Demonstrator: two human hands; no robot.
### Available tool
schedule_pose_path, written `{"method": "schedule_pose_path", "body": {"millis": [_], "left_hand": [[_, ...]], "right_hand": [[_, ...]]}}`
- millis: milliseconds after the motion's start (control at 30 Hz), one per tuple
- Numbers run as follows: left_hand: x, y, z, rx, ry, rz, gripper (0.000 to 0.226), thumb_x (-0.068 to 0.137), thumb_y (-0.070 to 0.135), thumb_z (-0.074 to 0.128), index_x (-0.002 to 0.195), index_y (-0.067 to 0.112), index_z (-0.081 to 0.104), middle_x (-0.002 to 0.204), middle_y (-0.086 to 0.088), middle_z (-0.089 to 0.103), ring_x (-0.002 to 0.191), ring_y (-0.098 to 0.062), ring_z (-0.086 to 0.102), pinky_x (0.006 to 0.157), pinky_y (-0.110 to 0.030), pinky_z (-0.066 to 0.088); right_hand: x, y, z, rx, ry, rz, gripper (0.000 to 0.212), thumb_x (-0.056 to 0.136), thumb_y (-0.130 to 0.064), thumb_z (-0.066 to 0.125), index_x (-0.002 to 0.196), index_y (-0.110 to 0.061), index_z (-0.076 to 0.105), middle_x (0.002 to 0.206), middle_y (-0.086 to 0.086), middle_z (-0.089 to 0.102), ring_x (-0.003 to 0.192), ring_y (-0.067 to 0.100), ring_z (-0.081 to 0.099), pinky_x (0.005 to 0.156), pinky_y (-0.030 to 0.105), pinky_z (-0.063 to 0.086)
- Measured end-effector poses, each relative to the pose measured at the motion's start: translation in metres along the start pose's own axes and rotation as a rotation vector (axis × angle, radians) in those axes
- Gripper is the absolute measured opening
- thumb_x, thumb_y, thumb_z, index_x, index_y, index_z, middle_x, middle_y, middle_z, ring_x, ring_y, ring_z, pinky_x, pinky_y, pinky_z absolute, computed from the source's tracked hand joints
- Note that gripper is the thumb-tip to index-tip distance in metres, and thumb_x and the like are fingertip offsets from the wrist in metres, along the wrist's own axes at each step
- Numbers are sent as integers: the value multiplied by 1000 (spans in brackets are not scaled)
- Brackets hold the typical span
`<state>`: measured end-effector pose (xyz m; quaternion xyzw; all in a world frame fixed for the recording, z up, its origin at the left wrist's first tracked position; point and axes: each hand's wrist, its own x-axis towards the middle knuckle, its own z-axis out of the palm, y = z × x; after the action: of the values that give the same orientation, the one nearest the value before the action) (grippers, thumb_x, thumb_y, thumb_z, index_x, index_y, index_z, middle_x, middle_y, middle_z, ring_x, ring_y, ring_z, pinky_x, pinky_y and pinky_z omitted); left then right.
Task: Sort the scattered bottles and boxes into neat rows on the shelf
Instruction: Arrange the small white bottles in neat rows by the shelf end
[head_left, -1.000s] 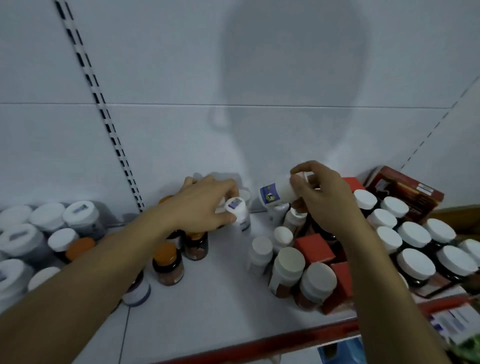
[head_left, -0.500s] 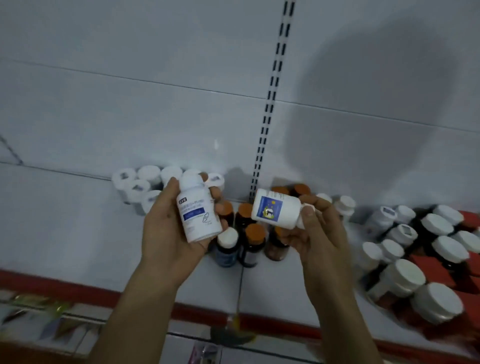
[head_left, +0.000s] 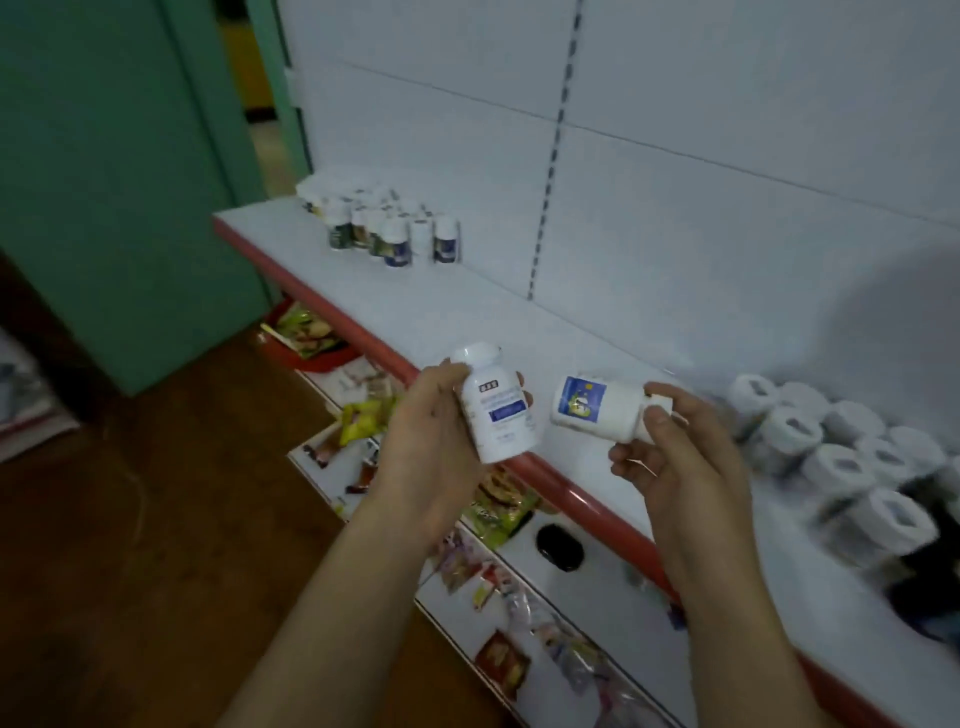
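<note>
My left hand (head_left: 427, 441) grips a white bottle with a blue label band (head_left: 496, 410), held upright over the shelf's red front edge. My right hand (head_left: 680, 457) holds a second white bottle with a blue picture label (head_left: 597, 408), tipped on its side, cap toward my fingers. The white shelf (head_left: 467, 317) runs from far left to near right. A neat group of small white-capped bottles (head_left: 387, 228) stands at its far left end. Several white-capped jars (head_left: 831, 457) crowd the right end.
The red shelf lip (head_left: 566, 488) runs diagonally under my hands. A lower shelf (head_left: 519, 571) holds snack packets. A green wall panel (head_left: 130, 182) and brown wooden floor (head_left: 130, 519) lie to the left. A slotted upright (head_left: 553, 156) divides the white back panel.
The view has swung left, away from the crowded right end toward the far-left bottle group. Both hands still hold their bottles, which are now out over the shelf's front edge.
</note>
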<state>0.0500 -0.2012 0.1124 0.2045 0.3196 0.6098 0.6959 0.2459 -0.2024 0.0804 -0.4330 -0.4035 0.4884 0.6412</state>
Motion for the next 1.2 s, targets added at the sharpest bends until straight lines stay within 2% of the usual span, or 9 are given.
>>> {"method": "schedule_pose_path", "body": {"millis": [233,367,533,667,900,1000,1067,1133,1200], "left_hand": [[28,108,-126,-13,238,276,41,88,31,59,126,16,63,100,-4,77,93,-23,74,71,-38,61],[67,162,-182,-34,368,328,33,88,33,61,118,20,66,115,-7,75,112,-28,68,70,-38,62],[127,228,-228,25,422,361,22,100,28,54,117,22,65,113,-4,75,111,-25,69,71,-33,61],[166,269,-256,70,427,411,30,89,31,61,117,21,64,104,0,78,100,-18,74,72,-33,61],[264,299,-290,114,334,332,44,84,39,63,124,20,63,106,0,78,96,-15,75,74,-31,61],[315,305,-296,180,258,203,50,81,38,65,127,20,64,116,-4,75,103,-19,73,76,-34,61],[347,311,-300,238,170,130,40,83,36,64,120,21,67,113,-3,76,103,-19,73,77,-33,61],[377,320,-309,300,72,77,22,94,30,59,111,25,72,110,1,78,101,-16,74,76,-31,61],[404,334,-319,372,-29,43,26,101,25,55,100,34,79,108,6,78,101,-12,74,77,-28,61]], "right_hand": [[55,64,154,-88,-278,104,17,98,-17,62,106,-24,75,105,11,75,74,21,65,64,29,56],[103,109,233,-122,-318,131,16,101,-14,61,109,-20,74,103,15,74,70,18,67,59,26,56],[170,144,333,-221,-402,102,16,100,-13,63,111,-20,71,106,21,69,59,14,63,59,24,56],[210,160,395,-305,-481,53,17,99,-16,63,114,-23,69,107,15,69,64,14,65,63,30,58],[272,178,402,-515,-342,-133,18,101,-23,64,107,-40,62,95,-4,73,72,9,65,63,25,55],[304,178,400,-700,-286,-181,17,96,-27,70,106,-40,63,99,-15,71,79,6,66,71,26,53],[328,178,412,-915,-276,-235,21,91,-31,74,110,-34,65,99,-19,66,84,6,63,76,20,46],[349,181,432,-1171,-309,-286,32,89,-29,78,117,-22,67,105,-7,62,93,17,59,82,25,38],[363,189,450,-1328,-365,-240,38,90,-28,77,125,-19,66,114,5,59,97,22,55,86,28,37]]}}
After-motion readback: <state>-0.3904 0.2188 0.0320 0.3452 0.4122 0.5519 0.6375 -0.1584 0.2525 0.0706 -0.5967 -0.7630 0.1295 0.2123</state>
